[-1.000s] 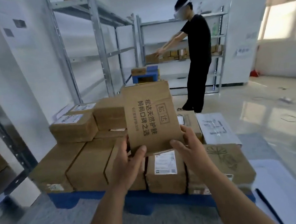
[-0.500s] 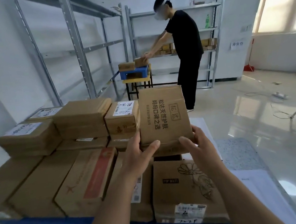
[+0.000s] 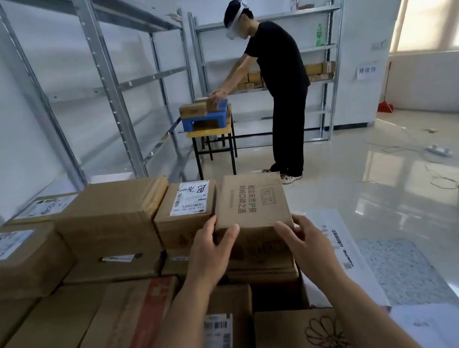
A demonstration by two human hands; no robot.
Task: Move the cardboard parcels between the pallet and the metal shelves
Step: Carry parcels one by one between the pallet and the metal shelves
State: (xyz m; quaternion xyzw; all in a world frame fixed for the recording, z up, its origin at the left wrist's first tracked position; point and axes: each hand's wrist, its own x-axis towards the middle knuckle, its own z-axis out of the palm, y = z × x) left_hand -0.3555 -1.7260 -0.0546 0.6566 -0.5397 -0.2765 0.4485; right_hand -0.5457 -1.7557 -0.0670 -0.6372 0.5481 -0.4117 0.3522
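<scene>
Both forearms reach forward, left hand (image 3: 210, 253) and right hand (image 3: 304, 241) curled inward, thumbs raised, facing each other.

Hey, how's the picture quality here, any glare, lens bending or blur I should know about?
Head view: the window at upper right is blown out and throws glare across the glossy floor; the wide lens bows the metal shelves on the left; edge parcels look soft, while the held parcel between the left hand and right hand stays readable.
</scene>
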